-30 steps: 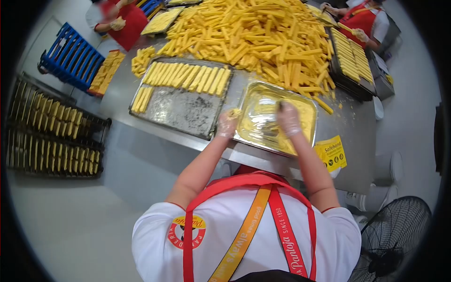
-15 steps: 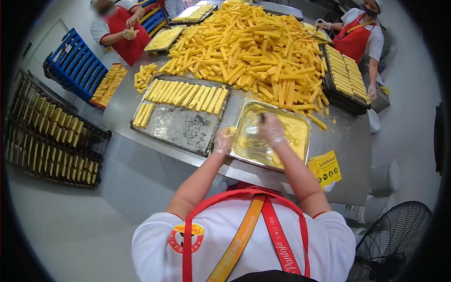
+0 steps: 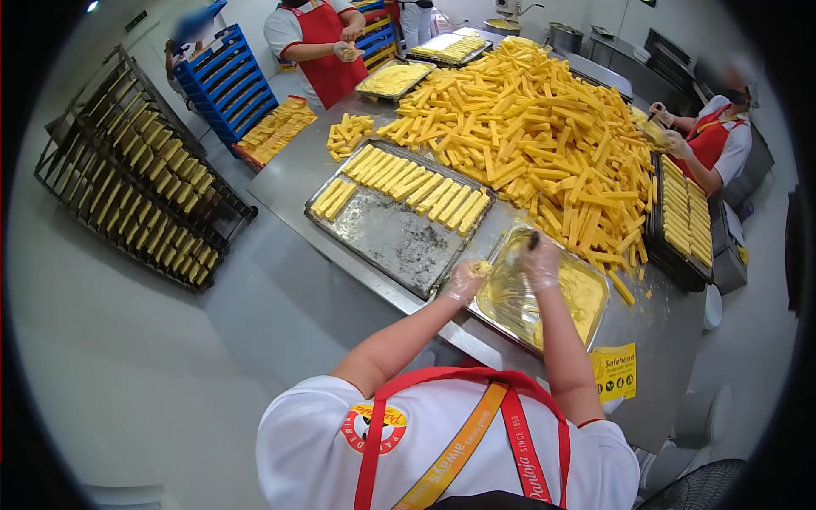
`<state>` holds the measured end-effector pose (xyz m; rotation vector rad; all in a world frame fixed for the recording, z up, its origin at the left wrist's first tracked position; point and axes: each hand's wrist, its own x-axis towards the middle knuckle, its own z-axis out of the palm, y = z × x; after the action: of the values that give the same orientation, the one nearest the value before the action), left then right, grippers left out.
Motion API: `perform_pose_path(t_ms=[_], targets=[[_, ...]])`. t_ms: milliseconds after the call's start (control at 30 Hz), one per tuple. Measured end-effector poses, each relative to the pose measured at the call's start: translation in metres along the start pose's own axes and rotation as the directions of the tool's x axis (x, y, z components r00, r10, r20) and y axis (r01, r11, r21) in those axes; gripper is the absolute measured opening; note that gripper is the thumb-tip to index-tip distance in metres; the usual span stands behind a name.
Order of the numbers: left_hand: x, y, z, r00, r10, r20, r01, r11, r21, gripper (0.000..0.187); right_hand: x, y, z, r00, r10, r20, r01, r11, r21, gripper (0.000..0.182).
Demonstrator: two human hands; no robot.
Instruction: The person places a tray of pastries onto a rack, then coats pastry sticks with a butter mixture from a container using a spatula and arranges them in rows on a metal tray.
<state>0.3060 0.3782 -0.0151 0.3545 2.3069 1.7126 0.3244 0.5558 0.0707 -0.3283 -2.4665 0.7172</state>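
My left hand (image 3: 464, 282), in a clear glove, is closed at the near left corner of a metal tray of yellow cream (image 3: 586, 293). Yellow cream shows at its fingertips, and what it grips is mostly hidden. Over that tray my right hand (image 3: 541, 265), gloved too, is closed round a tool with a dark handle (image 3: 534, 240); its working end is hidden. To the left lies a dark baking tray (image 3: 399, 246). Cream-coated bread sticks (image 3: 416, 184) line its far side, with a few more at its left edge.
A big pile of plain yellow bread sticks (image 3: 544, 127) covers the far table. Stacked trays of coated sticks (image 3: 684, 212) stand right. A yellow glove packet (image 3: 614, 372) lies at the near edge. Co-workers in red aprons (image 3: 331, 51) stand around. A loaded rack (image 3: 144, 170) stands left.
The camera view has swung to the left, so the table sits farther right and lower. My right hand has shifted slightly within the cream tray. My left hand stays at the tray's corner.
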Motion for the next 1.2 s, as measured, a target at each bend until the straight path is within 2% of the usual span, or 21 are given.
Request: perform_pose_path(t_ms=[33,133,233,267,300,367,400,467,533,567,600,633,700,800,900,1000,1067,1100,1133,1167,1200], targets=[[-0.002,0.002,-0.001,1.0,0.015,-0.004,-0.015,0.999,0.034,0.023,0.001,-0.014,0.006,0.999,-0.01,0.034,0.009,0.998,0.054,0.01],[-0.003,0.002,-0.002,1.0,0.015,0.023,-0.015,1.0,0.0,0.022,-0.001,0.005,0.037,0.989,-0.144,0.027,0.144,0.989,-0.025,0.008],[-0.001,0.004,-0.003,1.0,0.0,0.023,-0.001,0.999,0.051,0.021,-0.012,0.05,0.019,0.989,-0.139,-0.041,0.138,0.99,-0.035,0.008],[-0.002,0.005,-0.004,1.0,-0.013,0.021,0.011,0.997,0.076,0.021,-0.02,0.066,0.007,0.997,-0.054,-0.051,0.048,0.992,-0.113,0.01],[0.0,-0.001,-0.005,1.0,-0.005,0.016,0.005,1.0,0.01,0.021,-0.025,0.078,-0.006,0.997,0.033,-0.071,-0.046,0.981,-0.191,0.013],[0.004,-0.02,0.005,0.999,0.0,0.032,0.004,0.992,-0.127,0.022,-0.033,0.094,-0.031,0.996,0.078,-0.034,-0.084,0.967,-0.241,0.015],[0.002,-0.02,0.005,0.999,0.025,0.02,-0.022,0.992,-0.122,0.022,-0.038,0.099,-0.044,0.994,0.11,-0.018,-0.111,0.956,-0.271,0.016],[0.005,-0.022,0.001,0.998,0.013,0.066,-0.009,0.998,-0.059,0.023,-0.035,0.073,-0.047,0.99,0.139,-0.022,-0.14,0.982,-0.13,0.02],[0.0,-0.027,0.004,0.992,-0.04,0.117,0.045,0.998,-0.042,0.023,-0.031,0.034,-0.029,0.992,-0.053,-0.111,0.054,0.998,0.009,0.007],[0.003,-0.032,0.005,0.99,-0.059,0.131,0.066,0.996,-0.052,0.024,-0.032,0.022,-0.013,0.983,-0.152,-0.108,0.163,0.981,0.106,0.01],[0.013,-0.035,0.003,0.989,-0.071,0.127,0.079,0.995,-0.058,0.024,-0.03,0.017,0.004,0.973,-0.228,-0.041,0.231,0.968,0.096,0.023],[0.011,-0.041,0.008,0.996,0.007,0.085,0.006,0.987,-0.158,0.026,-0.034,0.018,0.016,0.977,-0.21,-0.032,0.212,0.973,0.093,0.024],[0.012,-0.046,0.009,1.0,0.008,0.01,-0.007,0.995,-0.104,0.024,-0.025,0.015,0.034,0.984,-0.179,-0.006,0.179,0.979,0.096,0.027],[0.004,-0.021,-0.001,0.994,-0.045,0.103,0.05,0.997,-0.053,0.022,-0.034,0.042,0.016,0.979,-0.19,-0.07,0.193,0.98,0.044,0.024],[0.002,-0.032,0.003,0.998,0.007,0.059,0.003,0.984,-0.179,0.021,-0.05,0.067,-0.017,0.986,0.011,-0.165,-0.028,0.995,-0.099,0.011],[0.001,-0.022,0.005,0.998,-0.015,0.061,0.034,0.95,-0.311,0.019,-0.049,0.056,-0.045,0.99,0.131,-0.054,-0.135,0.988,-0.078,0.005],[-0.003,-0.011,-0.001,0.996,0.015,0.091,0.013,0.954,-0.298,0.016,-0.05,0.019,-0.038,0.995,-0.087,-0.038,0.089,0.995,0.049,0.004],[-0.004,-0.007,-0.006,0.994,0.035,0.102,-0.007,0.964,-0.266,0.015,-0.057,-0.007,-0.031,0.997,-0.062,0.052,0.047,0.969,0.241,0.004],[-0.001,-0.006,-0.008,0.991,0.076,0.114,-0.052,0.978,-0.204,0.014,-0.064,-0.026,-0.021,0.976,-0.051,0.213,-0.019,0.949,0.316,0.007],[-0.002,-0.005,-0.008,0.985,0.12,0.127,-0.102,0.985,-0.143,0.013,-0.069,-0.053,-0.028,0.913,-0.001,0.408,-0.163,0.916,0.367,0.014],[-0.009,0.005,-0.006,0.99,0.092,0.11,-0.053,0.947,-0.316,0.013,-0.075,-0.054,-0.017,0.915,-0.077,0.397,-0.035,0.962,0.269,0.019]])
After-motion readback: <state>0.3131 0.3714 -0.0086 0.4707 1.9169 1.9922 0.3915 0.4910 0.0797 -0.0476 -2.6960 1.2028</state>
